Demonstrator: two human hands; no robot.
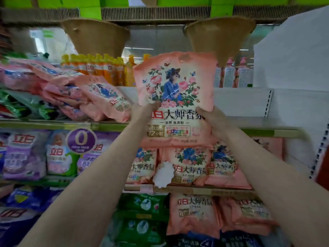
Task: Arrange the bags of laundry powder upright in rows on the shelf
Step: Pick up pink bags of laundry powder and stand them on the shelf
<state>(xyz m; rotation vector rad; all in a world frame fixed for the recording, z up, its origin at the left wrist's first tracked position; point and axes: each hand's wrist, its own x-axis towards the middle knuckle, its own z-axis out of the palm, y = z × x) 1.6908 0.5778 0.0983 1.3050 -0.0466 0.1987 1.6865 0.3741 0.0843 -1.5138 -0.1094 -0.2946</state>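
Observation:
I hold a pink laundry powder bag (175, 82) with a floral picture upright in the air, in front of the upper shelf (252, 132). My left hand (145, 113) grips its left edge and my right hand (213, 120) grips its right edge, both at mid-height. To the left on that shelf, several pink bags (106, 100) lie slumped in a heap. On the shelf below, three pink bags (190, 164) stand upright in a row. More pink bags (194, 213) lean on the shelf under that.
The white shelf back panel (240, 102) shows to the right of the held bag. Orange bottles (99, 68) stand behind the heap. Purple bags (25, 154) and green bags (146, 205) fill the left and lower shelves. Two woven cone lampshades (96, 36) hang above. A white wall (292, 56) stands at right.

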